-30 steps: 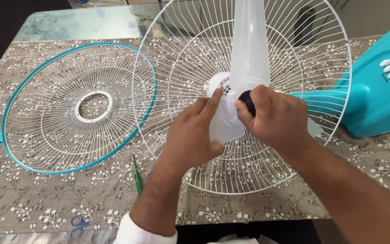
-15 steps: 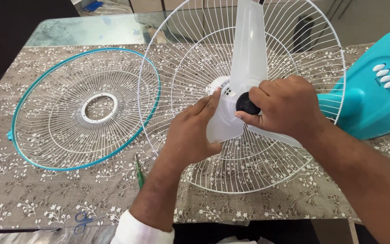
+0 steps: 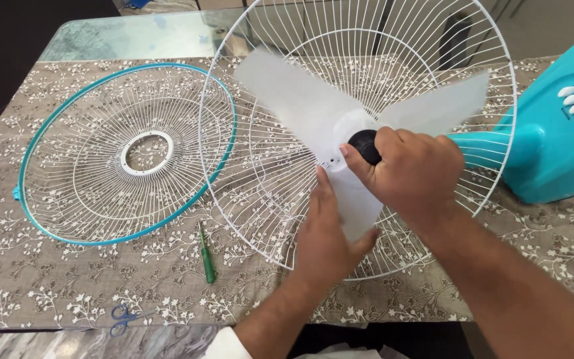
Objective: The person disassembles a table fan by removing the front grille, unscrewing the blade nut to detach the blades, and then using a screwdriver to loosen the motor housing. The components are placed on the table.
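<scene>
A teal table fan [image 3: 553,143] lies on its side on the table. Its white rear wire guard [image 3: 260,166] faces me with the translucent white three-blade propeller [image 3: 293,100] mounted on it. My right hand [image 3: 410,176] grips the black round blade cap [image 3: 361,143] at the hub. My left hand [image 3: 327,236] holds the lower blade, fingers pointing up toward the hub.
The loose front guard [image 3: 68,199], white wire with a teal rim, lies flat at the left. A green screwdriver [image 3: 206,256] and small blue scissors [image 3: 124,316] lie near the front edge. A floral cloth [image 3: 68,286] covers the glass table.
The blades have turned: the one that stood upright now points up-left, and another points right. My left hand dropped from the hub's left side to the lower blade.
</scene>
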